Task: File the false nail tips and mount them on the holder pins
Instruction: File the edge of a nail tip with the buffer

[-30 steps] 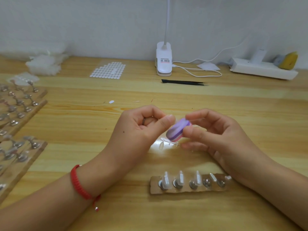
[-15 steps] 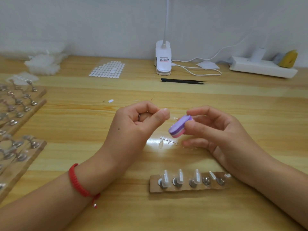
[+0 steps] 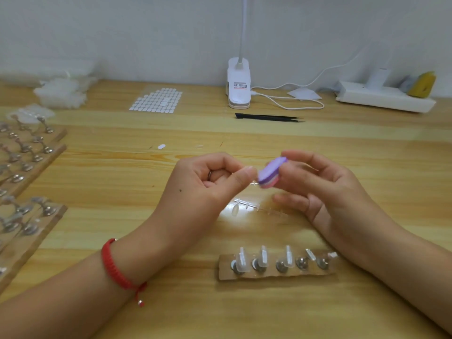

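Soft, even light is filling the scene, apparently falling from above. A pale glare patch is shining on the table (image 3: 122, 182) just beyond the holder (image 3: 269, 275), which is casting a faint shadow along its near edge. The file (image 3: 271, 173) and right hand (image 3: 325, 189) are smearing with motion blur. The wide lens is bowing the table's far edge, and the racks (image 3: 29, 167) at left are going soft.

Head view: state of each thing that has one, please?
Left hand: pinches small clear false nail tip.
Right hand: holds purple oval filing block at the tip.
Small wooden holder strip: flat on wooden table, tips on pins.
Clear plastic sprue: lying, one tip attached.
Black tweezers: lying untouched.
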Available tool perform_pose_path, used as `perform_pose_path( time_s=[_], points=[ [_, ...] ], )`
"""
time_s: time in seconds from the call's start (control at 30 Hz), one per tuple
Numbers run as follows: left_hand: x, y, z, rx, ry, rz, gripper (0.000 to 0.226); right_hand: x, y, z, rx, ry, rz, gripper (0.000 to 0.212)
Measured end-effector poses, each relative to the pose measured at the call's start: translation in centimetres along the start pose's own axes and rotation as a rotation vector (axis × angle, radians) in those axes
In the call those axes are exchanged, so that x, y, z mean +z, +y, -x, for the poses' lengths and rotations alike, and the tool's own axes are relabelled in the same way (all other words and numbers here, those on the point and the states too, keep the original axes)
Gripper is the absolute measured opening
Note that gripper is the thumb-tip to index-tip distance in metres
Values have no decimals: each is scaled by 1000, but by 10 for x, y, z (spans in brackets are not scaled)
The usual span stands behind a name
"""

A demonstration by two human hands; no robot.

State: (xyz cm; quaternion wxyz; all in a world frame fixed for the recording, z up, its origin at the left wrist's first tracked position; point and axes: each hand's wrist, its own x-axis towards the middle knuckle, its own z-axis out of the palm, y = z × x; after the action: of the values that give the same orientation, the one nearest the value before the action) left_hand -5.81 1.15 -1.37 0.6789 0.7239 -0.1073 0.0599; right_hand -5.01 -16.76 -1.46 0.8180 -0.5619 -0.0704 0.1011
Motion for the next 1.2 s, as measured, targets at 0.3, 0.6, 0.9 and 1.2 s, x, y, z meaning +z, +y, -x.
perform_pose_path(
  time_s=[0.3, 0.6, 0.9, 1.2],
  points=[
    [-1, -1, 0, 8, 5, -5, 23, -1, 0, -2, 7, 21, -39, 32],
    [-1, 1, 0, 6, 15, -13, 28, -2, 0, -3, 13, 24, -65, 24],
    [-2, -1, -1, -6, 8, 4, 33, -5, 1, -4, 13, 28, -81, 34],
    [0, 1, -1, -10, 18, 8, 34, -5, 0, -5, 14, 43, -89, 33]
  ],
)
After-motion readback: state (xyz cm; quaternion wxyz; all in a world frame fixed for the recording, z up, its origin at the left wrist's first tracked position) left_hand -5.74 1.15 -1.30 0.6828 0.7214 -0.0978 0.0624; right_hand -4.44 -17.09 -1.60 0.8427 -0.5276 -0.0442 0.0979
